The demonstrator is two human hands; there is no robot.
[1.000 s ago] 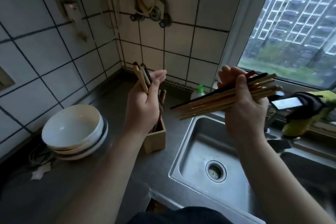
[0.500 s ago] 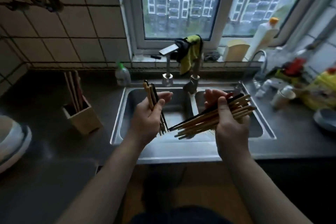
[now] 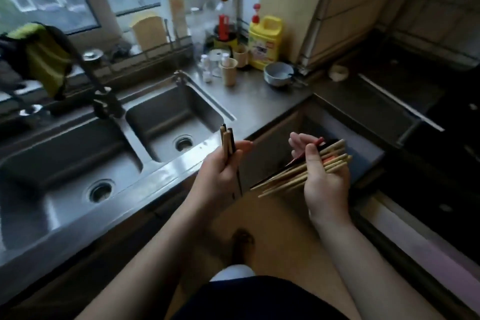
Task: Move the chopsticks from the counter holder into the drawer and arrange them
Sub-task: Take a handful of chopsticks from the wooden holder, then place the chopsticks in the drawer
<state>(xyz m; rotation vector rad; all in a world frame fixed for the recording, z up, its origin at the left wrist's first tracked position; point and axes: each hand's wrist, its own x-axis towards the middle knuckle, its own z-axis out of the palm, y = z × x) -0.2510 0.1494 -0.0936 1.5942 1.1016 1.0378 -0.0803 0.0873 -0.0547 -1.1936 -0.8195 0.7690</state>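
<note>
Kitchen, mid-transfer: a person brings two lots of chopsticks to the open grey drawer [image 3: 361,143] under the stainless-steel counter [image 3: 259,104]. The left hand [image 3: 220,171] is curled round a few dark-and-tan chopsticks [image 3: 226,141], held upright near the steel double sink [image 3: 176,114]. The right hand [image 3: 322,176] is clamped on a thick bundle of pale wooden chopsticks [image 3: 283,180], w/ a red and a black stick among them, lying crosswise just above the drawer. Step in hand looks like the carry. Next move prob. calls for lowering the bundle in & lining the sticks up. The drawer's inside is dim & partly behind the right hand; the holder isn't in shot.
</note>
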